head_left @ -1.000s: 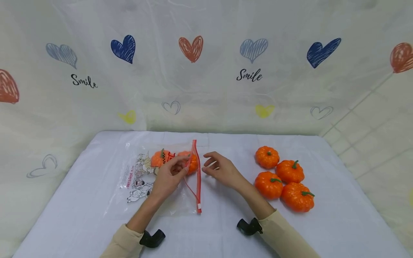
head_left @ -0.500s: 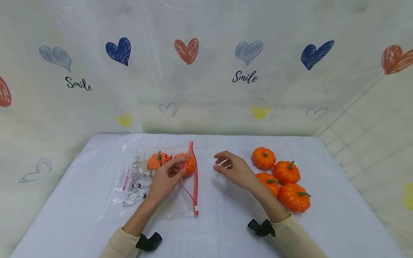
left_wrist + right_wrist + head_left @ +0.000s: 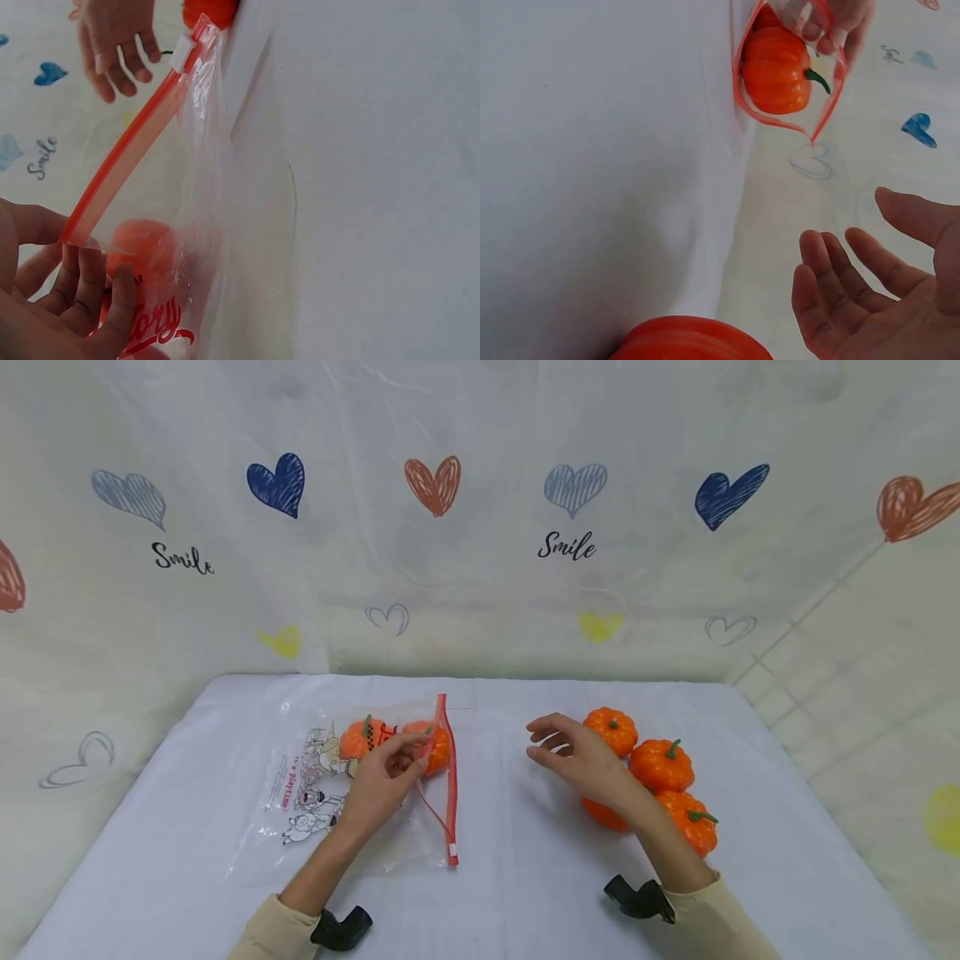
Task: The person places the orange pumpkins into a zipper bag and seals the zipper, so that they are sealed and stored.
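A clear zip bag with a red slider edge and printed cartoon figures lies on the left half of the table. Inside it sit two small orange pumpkins, one near the mouth. My left hand pinches the upper lip of the bag's red edge, so the mouth gapes, as the right wrist view shows. My right hand hovers with loosely bent fingers and nothing in them, beside a group of several orange pumpkins with green stems. The hand and forearm partly cover this group.
A white cloth covers the table. Behind it hangs a pale curtain printed with hearts and the word Smile. Black wrist-worn pieces sit at both beige sleeves.
My right hand has moved right, away from the bag's mouth and over to the loose pumpkins. The left hand keeps its pinch on the bag's lip. The head view has shifted slightly.
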### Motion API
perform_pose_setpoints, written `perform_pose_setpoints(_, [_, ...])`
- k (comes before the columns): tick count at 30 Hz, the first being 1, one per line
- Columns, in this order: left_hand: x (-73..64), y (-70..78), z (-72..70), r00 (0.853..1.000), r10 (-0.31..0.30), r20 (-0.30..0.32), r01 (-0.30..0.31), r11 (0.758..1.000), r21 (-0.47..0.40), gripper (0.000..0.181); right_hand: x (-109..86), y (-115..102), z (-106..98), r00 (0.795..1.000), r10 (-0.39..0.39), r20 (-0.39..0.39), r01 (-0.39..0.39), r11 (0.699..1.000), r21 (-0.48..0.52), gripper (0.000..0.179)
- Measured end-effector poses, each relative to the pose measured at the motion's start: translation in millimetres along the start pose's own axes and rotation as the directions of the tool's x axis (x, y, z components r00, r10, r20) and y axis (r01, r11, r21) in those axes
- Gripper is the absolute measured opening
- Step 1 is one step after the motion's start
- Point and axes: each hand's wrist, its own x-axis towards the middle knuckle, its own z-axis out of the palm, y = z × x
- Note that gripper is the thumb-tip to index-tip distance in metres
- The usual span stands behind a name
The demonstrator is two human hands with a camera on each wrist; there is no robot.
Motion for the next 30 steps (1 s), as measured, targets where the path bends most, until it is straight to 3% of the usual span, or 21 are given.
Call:
perform_pose_setpoints(18, [-1.0, -1.8, -1.3, 1.000, -0.009, 0.008, 0.009, 1.000, -0.015, 0.033, -15.5, 12, -20, 1.000, 0.010, -0.024, -0.012, 0.999, -0.049, 0.033])
perform_pose_setpoints(30, [-0.1, -1.8, -0.9, 1.000, -0.002, 0.012, 0.002, 1.000, -0.022, 0.032, -24.6, 20, -37, 0.999, -0.012, -0.029, 0.012, 1.000, -0.012, 0.032])
